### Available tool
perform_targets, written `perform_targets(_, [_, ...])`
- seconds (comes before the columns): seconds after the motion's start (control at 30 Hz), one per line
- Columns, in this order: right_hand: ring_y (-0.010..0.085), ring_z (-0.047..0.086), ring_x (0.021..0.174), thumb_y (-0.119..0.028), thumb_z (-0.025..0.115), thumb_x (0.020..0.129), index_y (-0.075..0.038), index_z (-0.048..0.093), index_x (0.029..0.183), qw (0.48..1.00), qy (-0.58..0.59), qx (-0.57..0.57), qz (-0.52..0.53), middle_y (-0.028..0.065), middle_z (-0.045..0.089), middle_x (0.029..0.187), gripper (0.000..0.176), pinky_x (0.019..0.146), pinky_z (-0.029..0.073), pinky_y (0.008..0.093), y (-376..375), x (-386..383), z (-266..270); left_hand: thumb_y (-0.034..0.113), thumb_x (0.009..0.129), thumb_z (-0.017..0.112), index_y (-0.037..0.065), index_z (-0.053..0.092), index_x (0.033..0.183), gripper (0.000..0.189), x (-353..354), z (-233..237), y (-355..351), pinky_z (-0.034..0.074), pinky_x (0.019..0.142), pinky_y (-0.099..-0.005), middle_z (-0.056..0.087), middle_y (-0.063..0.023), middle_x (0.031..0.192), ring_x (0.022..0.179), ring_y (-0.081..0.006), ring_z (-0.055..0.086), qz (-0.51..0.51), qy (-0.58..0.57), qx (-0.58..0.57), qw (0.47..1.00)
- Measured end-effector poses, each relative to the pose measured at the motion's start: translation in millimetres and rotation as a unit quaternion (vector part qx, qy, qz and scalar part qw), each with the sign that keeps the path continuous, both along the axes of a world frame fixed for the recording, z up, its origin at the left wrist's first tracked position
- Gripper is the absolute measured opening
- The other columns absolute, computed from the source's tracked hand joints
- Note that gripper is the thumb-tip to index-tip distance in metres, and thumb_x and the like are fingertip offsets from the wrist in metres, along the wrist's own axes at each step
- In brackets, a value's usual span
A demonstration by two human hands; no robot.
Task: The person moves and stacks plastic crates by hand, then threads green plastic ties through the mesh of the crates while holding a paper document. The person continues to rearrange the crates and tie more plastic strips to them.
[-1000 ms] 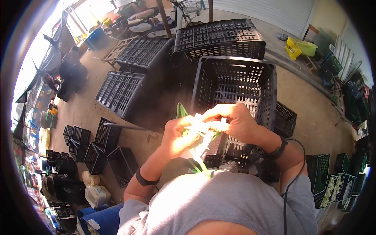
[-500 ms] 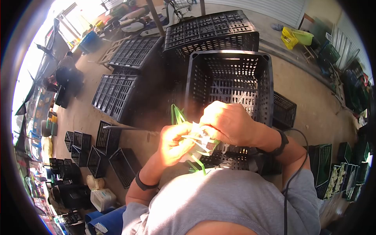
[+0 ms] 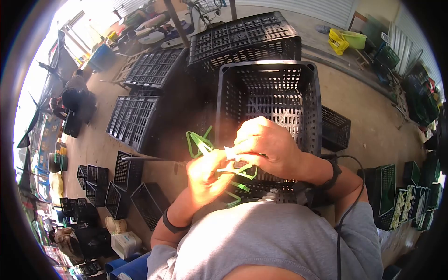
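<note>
Left arm [image 3: 161,234]: bent; forearm raised forward and inward, in front of the torso.
Left wrist [image 3: 181,212]: approximately in line with the forearm.
Left hand [image 3: 205,177]: closed grip, fingers folded inward.
Right arm [image 3: 346,183]: bent at the elbow; forearm directed inward.
Right hand [image 3: 270,148]: knuckles uppermost; fingers curled, thumb beneath, in a pinch pose.
Hand spacing: fingers of both hands close together; contact obscured by glare.
</note>
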State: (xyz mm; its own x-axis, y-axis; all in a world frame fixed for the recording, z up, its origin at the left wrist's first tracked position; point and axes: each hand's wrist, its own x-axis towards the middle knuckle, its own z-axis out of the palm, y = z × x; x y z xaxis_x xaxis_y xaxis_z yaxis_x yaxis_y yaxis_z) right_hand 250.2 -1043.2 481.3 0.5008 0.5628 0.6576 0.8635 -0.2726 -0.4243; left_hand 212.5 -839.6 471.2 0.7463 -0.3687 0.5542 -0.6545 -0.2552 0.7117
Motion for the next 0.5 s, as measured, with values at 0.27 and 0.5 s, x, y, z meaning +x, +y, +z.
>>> perform_targets(0.27, [0.0294,0.049,0.086,-0.015,0.061,0.078,-0.006,0.057,0.087,0.998,0.044,0.038,0.003,0.0088,0.055,0.091,0.013,0.078,0.041,0.0379,-2,-1,0,-0.002,0.077,0.061,-0.002,0.061,0.1,0.023,-1,-4,-1,0.044,0.055,-0.0221,0.061,-0.0039,0.073,0.062,-0.0077,0.055,-0.01,0.043,-0.02,0.999])
perform_targets(0.5, [0.0247,0.053,0.093,-0.014,0.063,0.078,-0.01,0.063,0.093,0.997,0.073,0.001,-0.03,0.0046,0.058,0.093,0.015,0.085,0.041,0.0358,-1,-8,-2,-0.001,0.079,0.06,-0.002,0.061,0.101,0.022,0,-2,-2,0.048,0.057,-0.0235,0.063,-0.0045,0.078,0.067,-0.0083,0.06,-0.037,0.12,-0.101,0.987])
